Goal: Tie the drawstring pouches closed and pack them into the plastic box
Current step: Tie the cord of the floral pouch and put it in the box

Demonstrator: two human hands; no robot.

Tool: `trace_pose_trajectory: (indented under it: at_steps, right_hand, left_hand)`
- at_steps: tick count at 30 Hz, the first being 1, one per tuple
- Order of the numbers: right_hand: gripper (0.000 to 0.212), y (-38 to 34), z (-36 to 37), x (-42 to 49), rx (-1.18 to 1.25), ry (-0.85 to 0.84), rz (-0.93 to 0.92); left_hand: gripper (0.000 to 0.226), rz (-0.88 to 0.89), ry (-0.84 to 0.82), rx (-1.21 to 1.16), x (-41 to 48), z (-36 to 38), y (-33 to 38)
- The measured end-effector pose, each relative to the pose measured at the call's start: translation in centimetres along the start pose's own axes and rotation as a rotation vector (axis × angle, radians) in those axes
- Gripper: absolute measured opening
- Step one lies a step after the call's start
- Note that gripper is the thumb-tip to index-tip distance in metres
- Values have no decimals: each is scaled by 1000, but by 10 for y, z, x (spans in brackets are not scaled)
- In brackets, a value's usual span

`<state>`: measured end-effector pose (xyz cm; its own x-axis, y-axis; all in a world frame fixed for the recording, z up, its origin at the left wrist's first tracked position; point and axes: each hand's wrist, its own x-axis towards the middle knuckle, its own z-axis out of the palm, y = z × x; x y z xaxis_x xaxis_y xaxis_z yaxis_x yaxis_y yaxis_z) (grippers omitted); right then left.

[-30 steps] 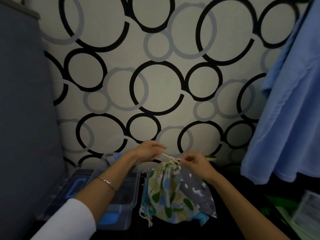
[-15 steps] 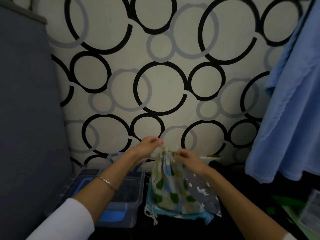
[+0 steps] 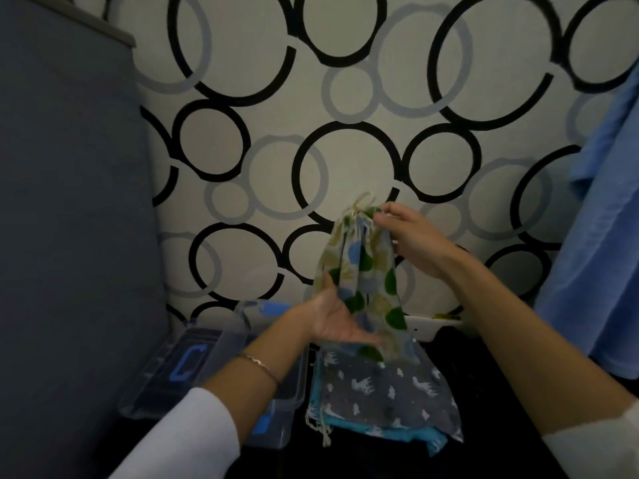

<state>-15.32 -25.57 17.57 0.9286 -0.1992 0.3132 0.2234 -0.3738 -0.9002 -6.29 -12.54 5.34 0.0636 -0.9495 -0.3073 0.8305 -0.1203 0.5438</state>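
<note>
Before the ringed wallpaper (image 3: 345,63), the right hand (image 3: 411,236) pinches the leafy pouch (image 3: 359,271) by its neck, the left hand (image 3: 332,323) spread beneath; a loose knot (image 3: 363,202) might slip before the plastic box (image 3: 280,430).

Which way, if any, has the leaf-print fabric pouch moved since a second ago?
Yes, upward: the leaf-print fabric pouch, pinched at its top by the right hand, now has that top well above the clear plastic box.

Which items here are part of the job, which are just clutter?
Job: leaf-print pouch, pinched by right hand, left hand against its lower part; grey pouch; teal pouch; plastic box; box lid.
Lying about: blue cloth; grey panel.
</note>
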Motion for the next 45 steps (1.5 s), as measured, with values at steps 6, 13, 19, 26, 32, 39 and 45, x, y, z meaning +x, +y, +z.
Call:
trace_pose_trajectory:
  at_steps: [6, 13, 19, 26, 32, 39, 45]
  right_hand:
    - [20, -14, 28, -10, 160, -292, 9]
    - [9, 48, 86, -16, -24, -593, 222]
    - [20, 105, 147, -19, -318, -761, 331]
    - [26, 156, 186, -7, -407, -791, 479]
    - [20, 193, 224, 11, -474, -888, 663]
    - [51, 241, 254, 5, -691, -942, 773]
    - [21, 218, 234, 15, -647, -951, 686]
  left_hand:
    - [82, 463, -8, -91, -13, -9, 35]
    - [100, 646, 549, -93, -54, -93, 47]
    - [87, 689, 493, -119, -43, -141, 42]
    - [84, 625, 555, 11, -27, -173, 43]
    - [44, 472, 693, 80, -26, -189, 43]
    - [45, 144, 838, 243, -30, -205, 21]
    - [41, -37, 1243, 1272, -17, -205, 18]
